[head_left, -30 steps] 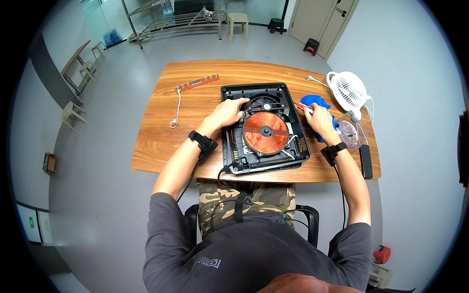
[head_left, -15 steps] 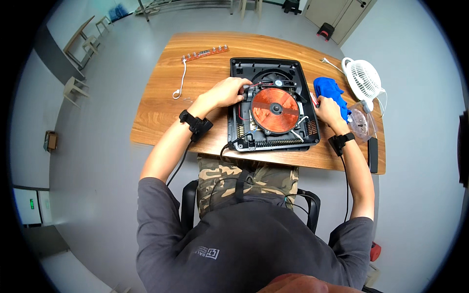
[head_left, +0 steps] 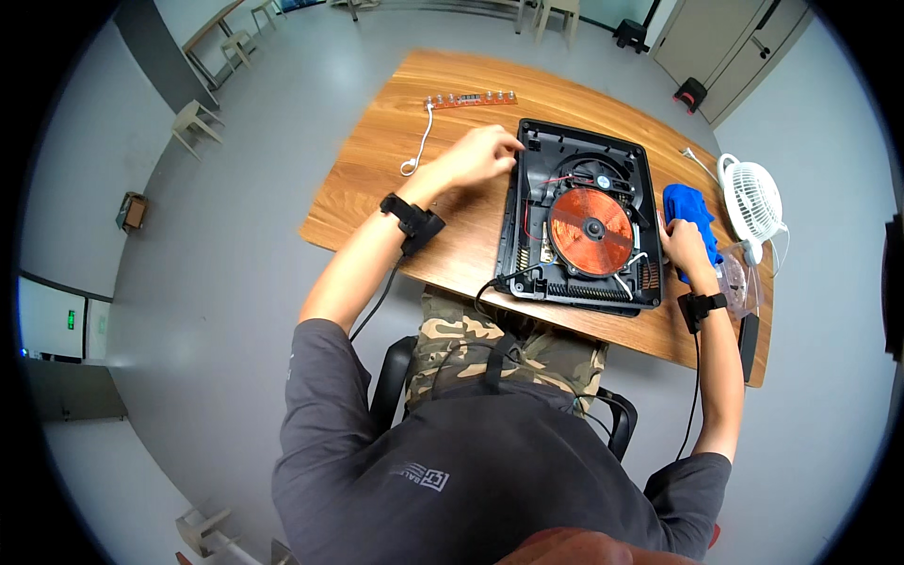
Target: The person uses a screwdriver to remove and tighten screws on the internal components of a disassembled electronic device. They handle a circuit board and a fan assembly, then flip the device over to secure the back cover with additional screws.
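An opened induction cooker base (head_left: 527, 212), a black shell, lies on the wooden table with its inside facing up. A round copper coil (head_left: 590, 232) sits in it, with a fan (head_left: 604, 181) behind and thin red and white wires around. My left hand (head_left: 485, 155) is at the base's far left edge, fingers closed against the rim. Beside the right edge, my right hand (head_left: 686, 245) is curled, fingers closed; what it holds, if anything, is hidden. A blue cloth (head_left: 690, 212) lies just beyond that hand.
A strip circuit board (head_left: 471, 100) with a white cable lies far left on the table (head_left: 377, 188). At the right are a white fan (head_left: 753, 196), a clear plastic container (head_left: 734, 282) and a dark flat block (head_left: 749, 344). A black cord (head_left: 485, 287) runs off the base's near edge.
My left hand has come out from inside the base to its far left rim. The view has shifted, so the table sits further right. My right hand remains beside the base.
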Available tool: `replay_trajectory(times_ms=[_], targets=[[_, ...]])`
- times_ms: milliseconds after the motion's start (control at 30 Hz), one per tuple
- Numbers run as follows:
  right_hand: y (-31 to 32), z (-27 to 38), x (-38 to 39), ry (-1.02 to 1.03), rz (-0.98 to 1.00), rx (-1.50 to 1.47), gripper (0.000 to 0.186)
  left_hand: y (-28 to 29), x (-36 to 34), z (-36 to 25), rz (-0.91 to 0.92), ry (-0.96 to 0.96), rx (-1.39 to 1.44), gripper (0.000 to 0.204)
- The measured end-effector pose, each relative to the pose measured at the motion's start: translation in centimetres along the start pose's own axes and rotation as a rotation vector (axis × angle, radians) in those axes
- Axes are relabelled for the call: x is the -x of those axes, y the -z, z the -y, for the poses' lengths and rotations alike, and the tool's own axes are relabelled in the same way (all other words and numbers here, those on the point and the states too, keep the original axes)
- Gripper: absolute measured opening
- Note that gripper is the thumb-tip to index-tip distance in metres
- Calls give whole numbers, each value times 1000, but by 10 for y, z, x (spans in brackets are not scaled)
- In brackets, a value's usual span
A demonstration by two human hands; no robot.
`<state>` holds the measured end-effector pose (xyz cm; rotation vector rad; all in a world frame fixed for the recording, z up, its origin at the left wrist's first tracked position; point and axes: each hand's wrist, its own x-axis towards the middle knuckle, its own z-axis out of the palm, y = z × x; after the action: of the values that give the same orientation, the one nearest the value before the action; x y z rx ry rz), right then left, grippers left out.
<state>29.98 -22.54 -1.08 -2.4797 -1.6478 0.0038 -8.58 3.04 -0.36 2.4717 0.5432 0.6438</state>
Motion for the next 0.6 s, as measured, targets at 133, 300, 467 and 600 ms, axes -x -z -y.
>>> replay_trajectory(times_ms=[133,300,467,600], targets=[[13,8,-2,21,-56,-36,48,42,-6,63,-72,189,-283,38],[29,4,-4,9,-109,-34,40,72,-36,117,-6,454,-504,45],[43,2,-2,0,-152,-109,35,58,-64,151,69,470,-566,52],[65,22,-4,8,-141,-153,30,46,-72,153,193,554,-552,70]])
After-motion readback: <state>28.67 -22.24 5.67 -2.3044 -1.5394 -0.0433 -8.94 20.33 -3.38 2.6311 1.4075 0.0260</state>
